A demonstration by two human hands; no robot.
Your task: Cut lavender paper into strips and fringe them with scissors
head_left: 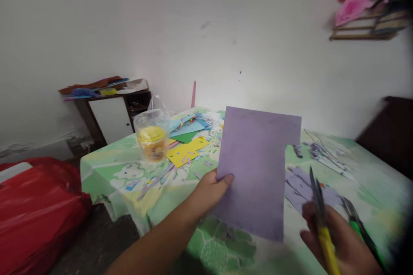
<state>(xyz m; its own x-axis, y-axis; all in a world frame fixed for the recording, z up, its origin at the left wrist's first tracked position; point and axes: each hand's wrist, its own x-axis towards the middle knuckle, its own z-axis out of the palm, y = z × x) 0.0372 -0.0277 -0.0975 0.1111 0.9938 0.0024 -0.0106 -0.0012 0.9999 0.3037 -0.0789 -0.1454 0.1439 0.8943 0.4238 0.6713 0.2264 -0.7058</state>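
My left hand (209, 191) is closed on the left edge of a purple paper sheet (258, 167), which it holds upright above the table, thumb on the front. At the lower right, my right hand (338, 240) grips yellow-handled scissors (321, 212); the blades point up and are shut, just right of the sheet's lower corner. Under them, purple paper cut-outs (298, 184) lie on the green patterned tablecloth (116, 167).
A clear plastic bag with a yellow-lidded jar (151, 139) stands on the table's left part, next to yellow, green and blue paper sheets (187, 137) and scraps. Green-handled scissors (358, 223) lie at the right. A red bag (35, 206) sits on the floor at left, a small cabinet (106, 111) behind it.
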